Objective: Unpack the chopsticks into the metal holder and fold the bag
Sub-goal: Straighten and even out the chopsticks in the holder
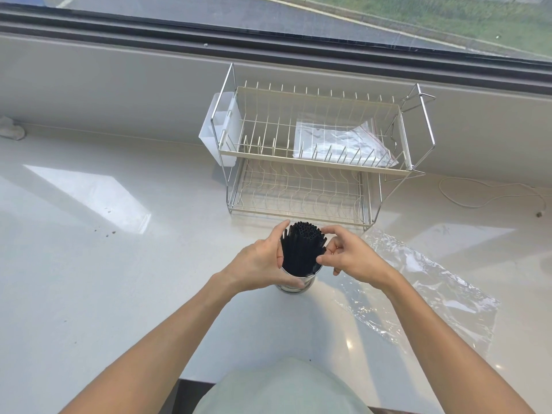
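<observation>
A bundle of black chopsticks (302, 249) stands upright in a shiny metal holder (294, 284) on the white counter, just in front of the dish rack. My left hand (260, 261) wraps the holder's left side and the chopsticks. My right hand (348, 255) touches the bundle's right side with thumb and curled fingers. A clear, crinkled plastic bag (418, 282) lies flat and unfolded on the counter to the right of the holder.
A two-tier wire dish rack (313, 165) stands behind the holder, with a white plastic caddy (213, 138) on its left end and another clear bag (340, 141) in its upper tier. A thin cord (484, 201) lies at the right. A window runs along the back.
</observation>
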